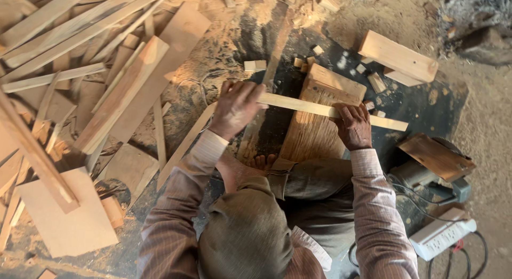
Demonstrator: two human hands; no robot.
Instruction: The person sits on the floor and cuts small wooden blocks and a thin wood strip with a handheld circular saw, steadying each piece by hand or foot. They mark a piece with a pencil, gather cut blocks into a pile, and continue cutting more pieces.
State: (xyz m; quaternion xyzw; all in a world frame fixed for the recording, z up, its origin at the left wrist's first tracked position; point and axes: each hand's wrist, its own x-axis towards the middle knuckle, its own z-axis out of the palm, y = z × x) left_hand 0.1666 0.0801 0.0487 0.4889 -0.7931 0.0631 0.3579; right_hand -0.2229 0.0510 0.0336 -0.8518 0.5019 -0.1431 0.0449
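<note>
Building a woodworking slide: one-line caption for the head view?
Left hand and right hand hold a thin wooden strip across a plank.

The left hand (234, 107) covers the near-left end of the thin strip (325, 109), and its fingertips curl out of sight. The planks (64, 23) at far left run off the edge. The power strip's cord (474, 257) leaves the frame's near edge.

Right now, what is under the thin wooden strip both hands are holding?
The strip lies across a wide plank and a thicker block on dark, sawdusty ground. The left hand and right hand cover the strip where they grip.
</note>
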